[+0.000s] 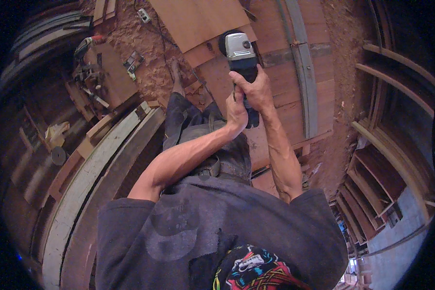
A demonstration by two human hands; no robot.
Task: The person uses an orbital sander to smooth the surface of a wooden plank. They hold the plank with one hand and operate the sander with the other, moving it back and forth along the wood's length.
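Note:
An angle grinder [240,48] with a silver head and a dark body points away from me, and a dark round part shows at the left of its head. My right hand [259,91] is wrapped round the body, thumb lying across the top. Just behind and to the left, my left hand [236,112] is closed on the rear part of the same tool. The fingers underneath are partly hidden. Below the grinder lie reddish-brown wooden boards [279,84]. Whether the dark part touches the wood, I cannot tell.
A plywood sheet [200,19] lies ahead. Along the boards runs a long grey strip [304,82]. A white power socket [143,16] with a cord rests on the dusty floor. Tools crowd a wooden board [113,72] at left, near long beams [96,179]. Wooden shelving [367,193] stands right.

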